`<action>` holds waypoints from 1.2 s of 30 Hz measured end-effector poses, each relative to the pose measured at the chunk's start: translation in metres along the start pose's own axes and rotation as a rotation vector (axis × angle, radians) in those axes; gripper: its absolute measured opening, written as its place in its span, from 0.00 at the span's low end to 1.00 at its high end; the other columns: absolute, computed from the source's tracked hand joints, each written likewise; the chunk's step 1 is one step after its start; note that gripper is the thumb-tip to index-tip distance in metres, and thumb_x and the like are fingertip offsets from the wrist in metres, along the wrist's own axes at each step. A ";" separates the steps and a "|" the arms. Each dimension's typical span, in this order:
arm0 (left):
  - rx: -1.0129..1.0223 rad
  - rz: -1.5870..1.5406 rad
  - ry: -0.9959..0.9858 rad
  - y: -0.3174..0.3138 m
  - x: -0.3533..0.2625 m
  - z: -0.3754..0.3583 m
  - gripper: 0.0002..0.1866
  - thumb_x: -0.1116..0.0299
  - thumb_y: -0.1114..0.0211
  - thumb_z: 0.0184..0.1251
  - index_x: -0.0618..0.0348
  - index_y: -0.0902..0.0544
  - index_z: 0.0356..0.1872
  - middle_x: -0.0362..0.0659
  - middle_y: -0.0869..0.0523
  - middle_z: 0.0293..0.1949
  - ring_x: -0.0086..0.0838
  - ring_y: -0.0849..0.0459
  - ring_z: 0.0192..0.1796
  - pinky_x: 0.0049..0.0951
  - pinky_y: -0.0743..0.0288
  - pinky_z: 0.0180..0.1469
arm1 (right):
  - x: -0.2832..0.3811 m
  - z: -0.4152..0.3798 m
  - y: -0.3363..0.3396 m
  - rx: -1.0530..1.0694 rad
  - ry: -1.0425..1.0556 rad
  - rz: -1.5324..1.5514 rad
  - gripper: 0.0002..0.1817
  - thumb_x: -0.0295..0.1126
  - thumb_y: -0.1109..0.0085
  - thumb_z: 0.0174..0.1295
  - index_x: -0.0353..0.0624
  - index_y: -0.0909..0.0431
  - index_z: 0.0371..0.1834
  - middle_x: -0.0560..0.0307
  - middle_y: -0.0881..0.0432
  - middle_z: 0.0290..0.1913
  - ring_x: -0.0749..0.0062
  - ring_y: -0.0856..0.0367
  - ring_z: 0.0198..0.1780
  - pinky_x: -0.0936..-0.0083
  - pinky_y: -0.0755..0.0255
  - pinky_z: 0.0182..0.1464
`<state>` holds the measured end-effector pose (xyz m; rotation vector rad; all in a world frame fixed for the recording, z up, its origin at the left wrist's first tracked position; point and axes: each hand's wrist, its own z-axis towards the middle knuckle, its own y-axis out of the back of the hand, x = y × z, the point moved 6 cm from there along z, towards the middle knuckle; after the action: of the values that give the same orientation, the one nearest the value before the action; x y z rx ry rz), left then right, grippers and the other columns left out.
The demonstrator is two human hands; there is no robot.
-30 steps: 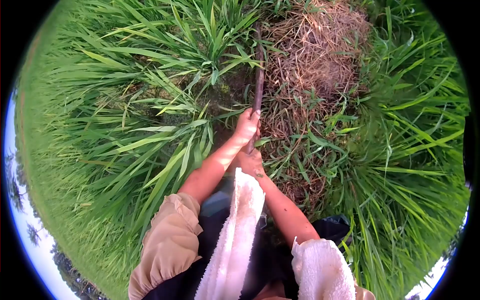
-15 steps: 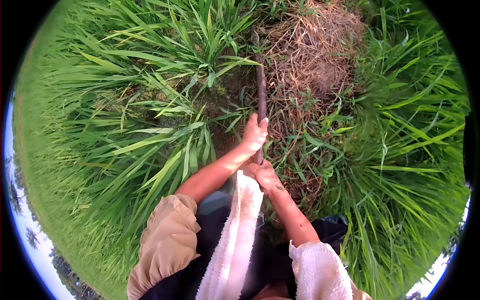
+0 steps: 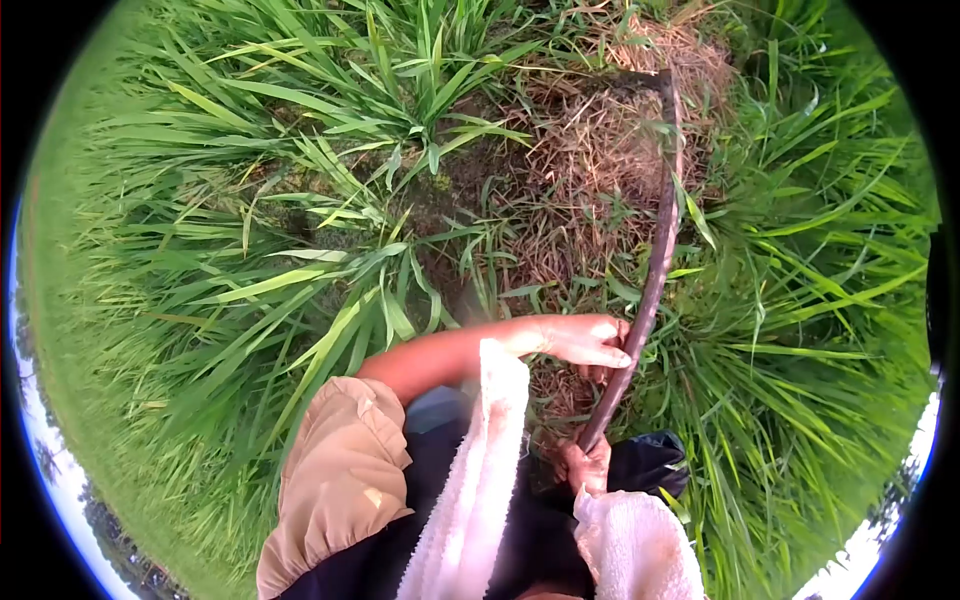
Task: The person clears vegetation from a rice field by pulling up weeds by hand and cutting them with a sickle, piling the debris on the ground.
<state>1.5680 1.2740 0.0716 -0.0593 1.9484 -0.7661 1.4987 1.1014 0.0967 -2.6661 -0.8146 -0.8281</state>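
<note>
A long, slightly curved wooden handle (image 3: 660, 235) slants from near my body up to the right, its far end over dry straw, where a dark tool head (image 3: 640, 80) partly shows. My left hand (image 3: 590, 342) is against the middle of the handle, thumb and fingers around it. Close to my body, my right hand (image 3: 583, 464) is closed around the near end of the handle. A white towel (image 3: 470, 470) hangs down between my arms.
Tall green grass (image 3: 230, 250) stands at the left, with more green blades (image 3: 830, 270) at the right. Brown dry straw (image 3: 590, 150) lies on the ground ahead. A dark plastic-like bag (image 3: 650, 465) is beside my right hand.
The handle has swung to the right and come nearer my body, showing more of its length. Both hands have moved right and back with it.
</note>
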 end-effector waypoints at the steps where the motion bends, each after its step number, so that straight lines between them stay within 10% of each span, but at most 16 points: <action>1: 0.020 -0.033 -0.098 -0.009 0.002 0.017 0.14 0.64 0.46 0.71 0.62 0.32 0.49 0.43 0.18 0.39 0.26 0.18 0.40 0.28 0.21 0.42 | -0.005 0.003 0.013 -0.113 0.106 -0.053 0.12 0.19 0.46 0.54 0.45 0.41 0.28 0.63 0.37 0.14 0.77 0.39 0.09 0.79 0.42 0.10; 4: -0.028 -0.039 -0.247 -0.017 -0.028 0.042 0.16 0.65 0.42 0.68 0.64 0.32 0.48 0.41 0.19 0.36 0.25 0.19 0.40 0.27 0.22 0.44 | 0.006 0.022 0.042 -0.491 0.587 -0.509 0.12 0.22 0.44 0.53 0.37 0.35 0.39 0.53 0.25 0.22 0.63 0.25 0.20 0.69 0.30 0.22; 8: -0.179 -0.565 -0.278 0.021 -0.012 0.061 0.10 0.65 0.46 0.71 0.58 0.31 0.47 0.43 0.19 0.32 0.31 0.18 0.38 0.35 0.21 0.42 | 0.057 0.055 0.033 -0.525 0.359 -1.001 0.19 0.28 0.43 0.51 0.35 0.38 0.44 0.32 0.22 0.31 0.36 0.22 0.34 0.52 0.27 0.37; 12: -0.393 -0.635 -0.325 0.066 0.028 0.040 0.08 0.65 0.47 0.72 0.57 0.31 0.43 0.43 0.19 0.31 0.31 0.17 0.35 0.33 0.21 0.39 | 0.042 0.097 0.004 -0.349 0.495 -1.111 0.24 0.29 0.43 0.50 0.30 0.40 0.48 0.33 0.23 0.25 0.35 0.23 0.29 0.50 0.27 0.33; 15: -0.495 -0.373 -0.473 0.083 -0.004 0.006 0.08 0.65 0.46 0.71 0.57 0.31 0.43 0.42 0.19 0.29 0.29 0.17 0.31 0.28 0.21 0.38 | 0.056 0.106 -0.021 -0.225 0.461 -0.882 0.24 0.28 0.43 0.50 0.32 0.39 0.49 0.30 0.23 0.29 0.35 0.23 0.34 0.51 0.28 0.35; 20: -0.650 -0.166 -0.630 0.084 -0.051 -0.008 0.09 0.69 0.44 0.69 0.58 0.32 0.45 0.40 0.21 0.29 0.23 0.19 0.33 0.26 0.22 0.38 | 0.092 0.115 -0.030 0.160 0.469 -0.340 0.16 0.22 0.43 0.54 0.38 0.33 0.45 0.62 0.25 0.24 0.74 0.25 0.23 0.76 0.28 0.28; 26: -0.958 -0.070 -0.521 0.151 -0.079 -0.005 0.11 0.63 0.40 0.67 0.57 0.29 0.41 0.37 0.22 0.25 0.20 0.22 0.26 0.21 0.26 0.30 | 0.148 0.126 -0.082 0.433 0.158 0.135 0.10 0.23 0.45 0.57 0.44 0.38 0.34 0.62 0.31 0.18 0.77 0.35 0.12 0.79 0.37 0.15; 31: -0.711 -0.184 -0.362 0.083 -0.043 0.018 0.13 0.66 0.37 0.65 0.57 0.31 0.42 0.32 0.26 0.28 0.15 0.26 0.30 0.18 0.27 0.32 | 0.115 0.043 -0.047 0.438 -0.134 0.429 0.10 0.26 0.45 0.58 0.46 0.39 0.32 0.64 0.39 0.15 0.79 0.41 0.10 0.79 0.43 0.13; 36: 0.266 -0.053 0.047 -0.044 -0.038 0.037 0.26 0.45 0.48 0.69 0.63 0.23 0.40 0.44 0.17 0.28 0.27 0.17 0.27 0.26 0.23 0.29 | 0.029 -0.086 0.052 0.391 -0.250 0.813 0.21 0.39 0.34 0.54 0.41 0.34 0.42 0.50 0.27 0.24 0.63 0.29 0.21 0.72 0.30 0.23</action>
<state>1.6051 1.2348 0.1139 0.0690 1.8792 -1.0638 1.5098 1.0399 0.1811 -2.4157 0.1060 -0.1157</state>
